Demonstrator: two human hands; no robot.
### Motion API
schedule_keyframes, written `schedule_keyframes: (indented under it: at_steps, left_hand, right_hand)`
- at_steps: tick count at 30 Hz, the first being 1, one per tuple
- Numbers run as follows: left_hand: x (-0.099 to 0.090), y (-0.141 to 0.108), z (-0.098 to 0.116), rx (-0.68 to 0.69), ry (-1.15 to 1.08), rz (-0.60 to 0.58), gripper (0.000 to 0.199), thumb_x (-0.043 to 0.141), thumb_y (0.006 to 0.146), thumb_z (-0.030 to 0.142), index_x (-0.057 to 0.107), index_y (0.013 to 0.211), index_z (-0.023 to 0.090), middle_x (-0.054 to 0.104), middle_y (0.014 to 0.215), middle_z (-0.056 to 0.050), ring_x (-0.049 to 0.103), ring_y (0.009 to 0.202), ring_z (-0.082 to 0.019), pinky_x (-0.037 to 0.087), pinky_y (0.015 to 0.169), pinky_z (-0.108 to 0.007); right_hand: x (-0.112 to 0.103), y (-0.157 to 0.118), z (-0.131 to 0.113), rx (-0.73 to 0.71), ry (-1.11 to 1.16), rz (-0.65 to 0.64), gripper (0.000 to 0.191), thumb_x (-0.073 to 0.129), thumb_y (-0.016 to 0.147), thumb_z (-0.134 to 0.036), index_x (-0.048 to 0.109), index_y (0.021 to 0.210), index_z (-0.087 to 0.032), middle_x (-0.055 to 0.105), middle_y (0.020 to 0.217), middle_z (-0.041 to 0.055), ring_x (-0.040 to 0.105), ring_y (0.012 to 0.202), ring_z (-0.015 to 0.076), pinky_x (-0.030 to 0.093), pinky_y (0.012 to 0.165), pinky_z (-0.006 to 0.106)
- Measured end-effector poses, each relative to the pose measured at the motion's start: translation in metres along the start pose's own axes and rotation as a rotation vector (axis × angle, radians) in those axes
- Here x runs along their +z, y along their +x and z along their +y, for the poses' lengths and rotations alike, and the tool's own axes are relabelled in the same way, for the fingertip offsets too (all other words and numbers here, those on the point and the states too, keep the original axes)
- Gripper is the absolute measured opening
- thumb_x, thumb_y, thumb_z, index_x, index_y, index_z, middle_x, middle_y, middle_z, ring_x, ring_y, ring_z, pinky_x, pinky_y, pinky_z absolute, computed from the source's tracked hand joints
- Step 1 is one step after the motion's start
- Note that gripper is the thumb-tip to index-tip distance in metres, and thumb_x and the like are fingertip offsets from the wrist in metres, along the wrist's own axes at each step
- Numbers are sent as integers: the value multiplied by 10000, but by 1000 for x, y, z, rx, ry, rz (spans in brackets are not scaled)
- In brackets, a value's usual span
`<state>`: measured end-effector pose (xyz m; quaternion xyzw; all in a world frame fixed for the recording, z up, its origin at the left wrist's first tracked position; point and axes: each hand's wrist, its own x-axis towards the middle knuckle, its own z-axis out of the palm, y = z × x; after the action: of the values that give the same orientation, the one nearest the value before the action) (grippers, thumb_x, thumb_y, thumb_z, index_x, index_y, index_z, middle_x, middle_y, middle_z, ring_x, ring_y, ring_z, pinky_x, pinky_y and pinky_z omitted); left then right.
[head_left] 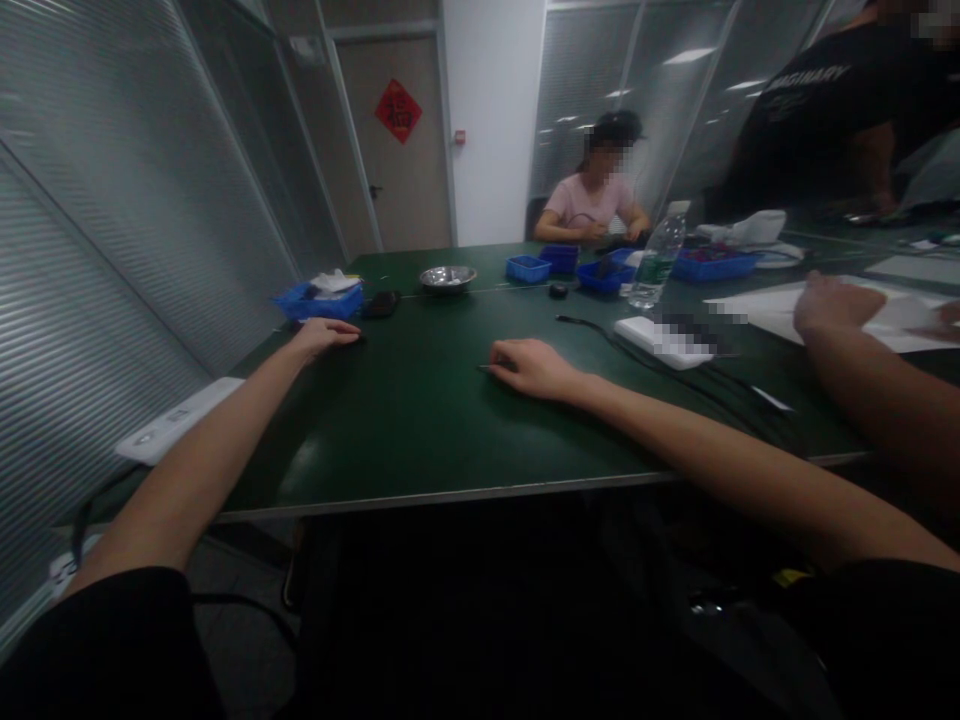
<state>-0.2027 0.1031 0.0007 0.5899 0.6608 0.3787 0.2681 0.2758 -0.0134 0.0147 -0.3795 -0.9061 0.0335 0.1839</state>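
Note:
My left hand [324, 338] reaches over the left side of the green table [405, 420], fingers together. A small dark object [361, 338] shows at its fingertips, too small and blurred to name. Close beyond that hand are a blue basket [319, 303] with white tissue in it and a flat black object [381, 304]. My right hand [534, 369] rests near the middle of the table with its fingers curled closed. From them a thin pointed tool [484, 367] sticks out to the left; its body is hidden in the hand.
A shiny metal bowl [448, 282] stands farther back. To the right are blue trays [528, 268], a water bottle [660, 258], a white power strip [660, 342] with black cables, and another person's hand [836, 302] over white paper. A person [596, 200] sits across the table.

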Motion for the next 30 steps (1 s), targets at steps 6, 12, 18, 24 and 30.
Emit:
schedule_keyframes:
  at_steps: [6, 12, 18, 24, 30]
  left_hand:
    - [1, -2, 6, -16, 70, 3, 271, 854, 622, 283, 846, 879, 196, 796, 915, -99, 700, 920, -277, 558, 866, -400]
    - [-12, -9, 15, 125, 302, -65, 261, 848, 662, 372, 848, 877, 225, 802, 892, -88, 719, 906, -279, 539, 917, -408]
    - [-15, -10, 21, 251, 420, -144, 274, 818, 691, 410, 840, 888, 220, 801, 967, -99, 723, 928, -266, 537, 914, -371]
    - [-11, -17, 26, 333, 426, -162, 215, 818, 713, 366, 823, 860, 209, 794, 986, -103, 719, 946, -260, 525, 948, -384]
    - [34, -48, 60, 410, 252, -354, 228, 842, 736, 392, 823, 893, 228, 799, 1036, -74, 718, 1032, -261, 511, 1006, -401]
  right_hand:
    - [1, 0, 1, 4, -7, -4, 171, 600, 995, -366, 653, 1050, -213, 715, 1008, 65, 612, 820, 187, 383, 694, 287]
    - [2, 1, 3, -6, -4, 4, 165, 608, 991, -362, 654, 1047, -214, 712, 1001, 64, 611, 817, 190, 381, 687, 291]
    - [3, 1, 4, -14, -17, 12, 158, 609, 987, -354, 647, 1041, -210, 708, 986, 63, 612, 830, 193, 375, 694, 290]
    - [3, 1, 3, -11, -13, 8, 157, 608, 985, -346, 647, 1050, -208, 711, 1006, 66, 615, 835, 193, 388, 713, 290]
    - [4, -1, -3, -71, 41, 25, 200, 597, 992, -364, 646, 1096, -200, 703, 1064, 80, 636, 903, 208, 431, 774, 301]
